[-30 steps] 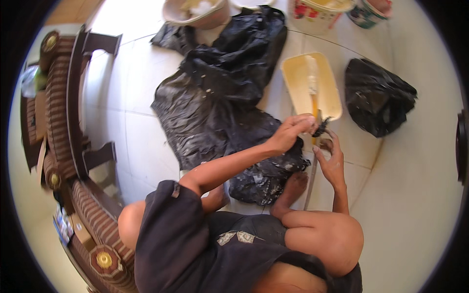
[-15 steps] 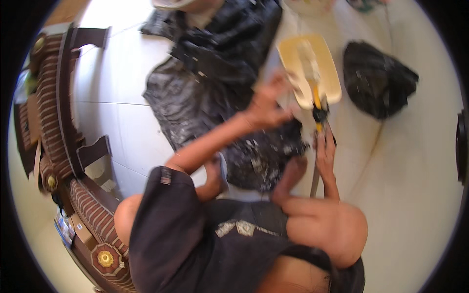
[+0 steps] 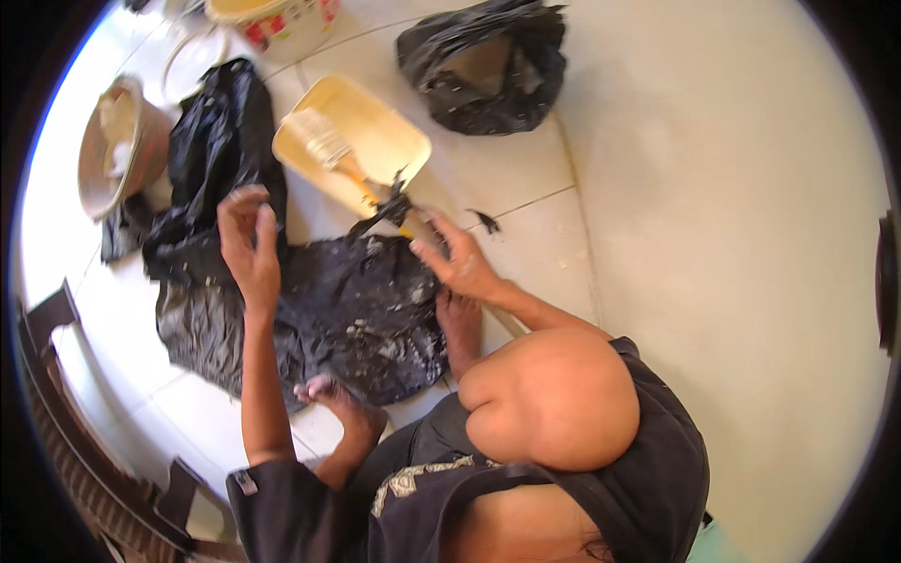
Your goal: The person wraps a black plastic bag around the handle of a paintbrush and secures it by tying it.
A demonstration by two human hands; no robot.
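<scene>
A paintbrush (image 3: 319, 139) with pale bristles and a yellow handle rests across a cream rectangular tray (image 3: 405, 150). Strips of black plastic (image 3: 389, 205) are wrapped round its handle, where a pole seems to be joined on. My right hand (image 3: 465, 263) is closed loosely about the lower end of this handle, thumb and fingers on either side. Raised over the black plastic sheet (image 3: 347, 305), my left hand (image 3: 251, 246) has loosely bent fingers, the thumb apart, and nothing visible in it.
An open black bag (image 3: 488, 89) stands beyond the tray. At the far left is a bucket (image 3: 141, 150) with whitish stuff inside; a flowered tub (image 3: 282, 23) stands at the back. A black scrap (image 3: 486, 222) lies on the tiles. Dark wooden furniture (image 3: 84, 450) edges the lower left.
The view has swung to the right, so the things appear further left. My left hand has drawn away from the brush and tray. My right hand has moved up to the bound handle.
</scene>
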